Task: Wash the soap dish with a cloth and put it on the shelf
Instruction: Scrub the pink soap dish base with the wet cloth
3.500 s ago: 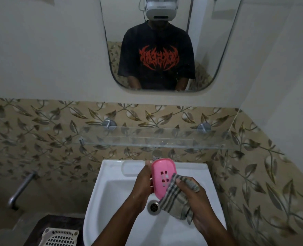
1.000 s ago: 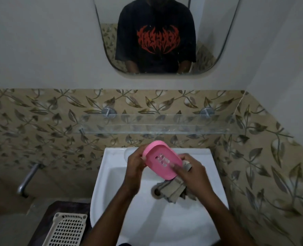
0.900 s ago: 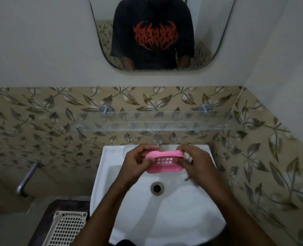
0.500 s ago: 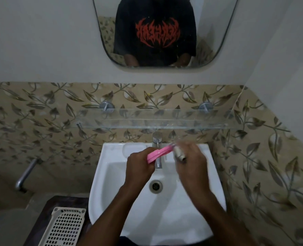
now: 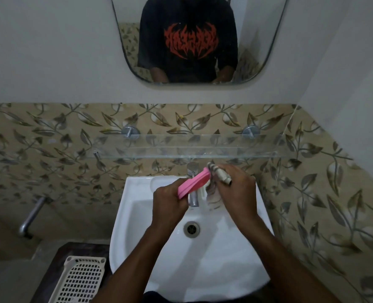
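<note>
My left hand grips the pink soap dish by its lower end, holding it edge-on and tilted over the white basin, just in front of the metal tap. Against the dish's upper right end my right hand presses a bunched checked cloth. Most of the cloth is hidden in that fist; a blurred part hangs below it. The glass shelf runs along the tiled wall just above both hands and is bare.
A mirror hangs over the shelf. A cream perforated basket sits at the lower left beside the basin. A metal pipe juts from the left wall. The tiled right wall stands close to the basin. The drain lies under my hands.
The dish was flat-on with its slotted face toward me; it is now turned edge-on and raised toward the tap. The cloth went from hanging loose to bunched at the dish's upper end.
</note>
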